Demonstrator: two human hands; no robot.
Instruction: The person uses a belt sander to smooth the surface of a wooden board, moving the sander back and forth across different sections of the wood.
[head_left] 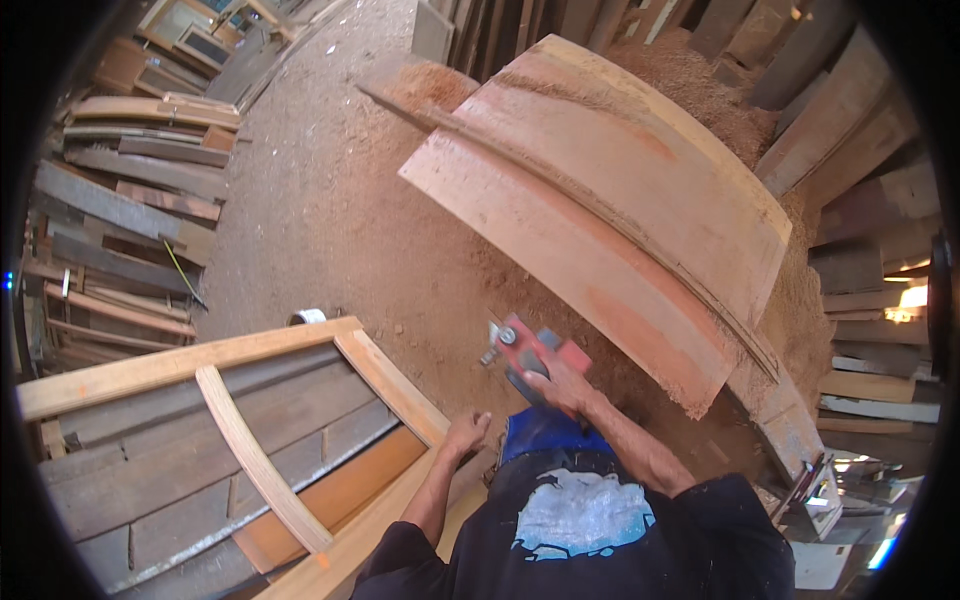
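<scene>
My right hand (562, 384) is wrapped around a red and grey hand-held power tool (524, 344), held in front of my body. The tool has a round metal knob on top and metal parts at its far left end; blur hides its exact kind. My left hand (468, 432) is closed, fingers curled, just right of a wooden frame (392, 385). Whether anything is inside that hand is hidden. The frame, at the lower left, has pale rails and a curved middle bar (255, 450), and lies over darker boards (160, 460).
A large table with a reddish top (600, 170) and a long raised strip (600, 228) across it stands at the far right. Sawdust (800, 300) heaps around it. Stacked planks (130, 210) line the left, with more boards (850, 130) along the right. Dusty floor (320, 200) lies between.
</scene>
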